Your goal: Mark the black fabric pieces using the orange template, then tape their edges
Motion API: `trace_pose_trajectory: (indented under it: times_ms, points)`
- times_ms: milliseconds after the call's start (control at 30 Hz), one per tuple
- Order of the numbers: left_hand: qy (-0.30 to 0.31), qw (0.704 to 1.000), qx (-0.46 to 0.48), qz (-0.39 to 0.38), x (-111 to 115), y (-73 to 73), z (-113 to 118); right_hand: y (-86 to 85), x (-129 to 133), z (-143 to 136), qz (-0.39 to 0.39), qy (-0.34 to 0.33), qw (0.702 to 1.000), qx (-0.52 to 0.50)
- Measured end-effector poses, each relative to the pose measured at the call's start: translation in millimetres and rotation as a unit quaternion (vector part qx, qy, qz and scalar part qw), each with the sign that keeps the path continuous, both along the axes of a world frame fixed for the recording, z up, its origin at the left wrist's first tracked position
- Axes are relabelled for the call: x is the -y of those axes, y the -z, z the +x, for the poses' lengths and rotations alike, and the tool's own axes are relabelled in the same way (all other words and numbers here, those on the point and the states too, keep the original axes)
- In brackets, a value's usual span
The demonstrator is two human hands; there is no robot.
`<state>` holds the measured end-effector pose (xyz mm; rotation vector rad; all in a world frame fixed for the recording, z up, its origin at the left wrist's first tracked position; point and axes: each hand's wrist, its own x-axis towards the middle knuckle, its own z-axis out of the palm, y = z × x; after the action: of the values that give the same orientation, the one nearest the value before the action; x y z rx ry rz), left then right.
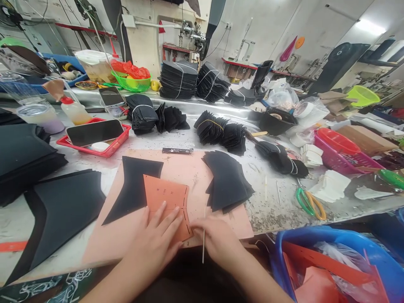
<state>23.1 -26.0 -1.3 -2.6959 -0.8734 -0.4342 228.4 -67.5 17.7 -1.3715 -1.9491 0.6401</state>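
My left hand (160, 235) lies flat with fingers spread on an orange template (167, 189) that has slots and small printed marks. Under the template is a dark cut piece (135, 181), its left part showing. My right hand (217, 240) is closed around a thin white marking refill (203, 246), held nearly upright beside the template's lower right edge; its tip is too fine to make out. Both pieces rest on a pink board (116, 235). On the board's right side sits a fanned pile of dark pieces (225, 181).
Larger dark panels (69, 206) are stacked at left. Behind the board stand a red basket (110, 145) with a phone and tied dark bundles (142, 113). To the right are scissors (311, 204) and, lower down, a blue tub (284, 248) of orange scraps.
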Motion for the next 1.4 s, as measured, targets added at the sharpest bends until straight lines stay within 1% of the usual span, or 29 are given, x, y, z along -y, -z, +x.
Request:
trace_pose_trajectory:
  times_ms: [67, 133, 233, 333, 433, 500, 600, 800, 967, 1133, 1167, 1300, 1333, 1400]
  points:
    - [-0.008, 1.0, -0.001, -0.007, 1, 0.5, 1, -10.9, -6, 8, -0.025, 0.017, 0.999, -0.042]
    - [-0.017, 1.0, -0.001, -0.014, 2, 0.8, 1, -21.0, -12, 15, -0.023, 0.052, 0.995, -0.077]
    - [-0.019, 1.0, 0.003, -0.023, 3, 0.7, 2, -29.2, -24, 16, -0.028, 0.085, 0.992, -0.088]
    - [-0.028, 0.998, 0.022, -0.046, 5, 1.3, 4, -28.4, -36, 7, -0.069, 0.062, 0.995, -0.048]
    - [-0.047, 0.995, 0.055, -0.067, 7, 3.0, 6, -25.5, -47, -5, -0.099, 0.027, 0.994, 0.033]
    - [-0.05, 0.994, 0.065, -0.071, 7, 4.1, 7, -25.4, -53, -12, -0.111, 0.016, 0.99, 0.082]
    - [-0.052, 0.994, 0.067, -0.071, 8, 4.7, 8, -28.0, -59, -16, -0.123, 0.006, 0.985, 0.124]
    - [-0.045, 0.995, 0.071, -0.058, 7, 3.6, 8, -30.0, -62, -16, -0.13, -0.001, 0.983, 0.127]
    - [-0.047, 0.995, 0.076, -0.054, 7, 4.1, 9, -32.8, -53, -15, -0.124, 0.006, 0.984, 0.127]
    - [-0.045, 0.994, 0.076, -0.061, 7, 5.0, 9, -40.6, -52, -14, -0.158, -0.073, 0.975, 0.135]
    - [-0.045, 0.994, 0.077, -0.061, 7, 5.2, 9, -41.0, -54, -14, -0.158, -0.073, 0.975, 0.135]
    - [-0.048, 0.994, 0.079, -0.06, 7, 5.8, 9, -40.9, -56, -12, -0.126, -0.032, 0.982, 0.134]
    - [-0.048, 0.994, 0.078, -0.061, 7, 5.7, 9, -41.3, -54, -12, -0.131, -0.04, 0.982, 0.13]
    - [-0.045, 0.994, 0.076, -0.065, 7, 5.2, 9, -43.0, -49, -10, -0.163, -0.085, 0.975, 0.125]
